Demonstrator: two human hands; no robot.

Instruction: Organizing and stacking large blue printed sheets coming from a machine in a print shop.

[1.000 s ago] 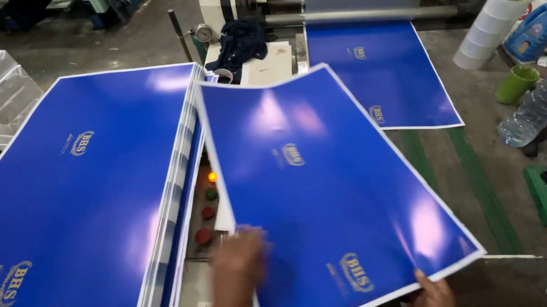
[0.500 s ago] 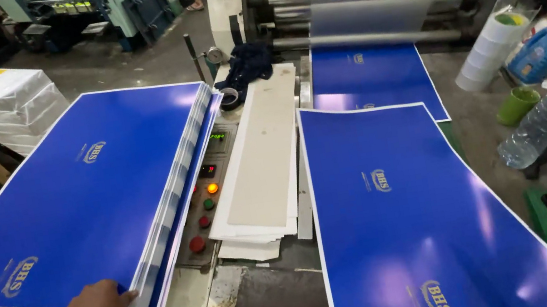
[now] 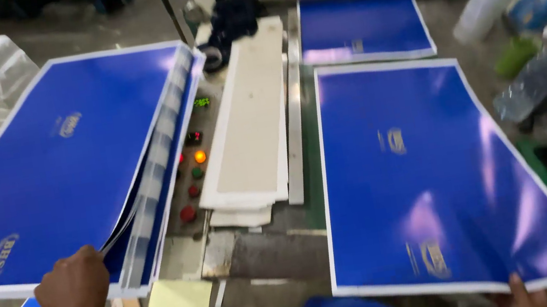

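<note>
Head view: left hand (image 3: 76,291) grips the near corner of a stack of blue sheets (image 3: 65,163), fingers (image 3: 90,254) curled around the top sheet's lifted edge. Right hand (image 3: 521,290) shows only fingertips at the near edge of a single blue sheet (image 3: 428,174) lying flat; its grip cannot be told. Between the hands sit coloured buttons (image 3: 194,176) and grey boards (image 3: 248,128).

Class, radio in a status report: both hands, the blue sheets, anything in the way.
Left hand lifting top sheet's corner off blue stack. Right hand holds near edge of single blue sheet. White boards lie between; nothing blocks.
</note>
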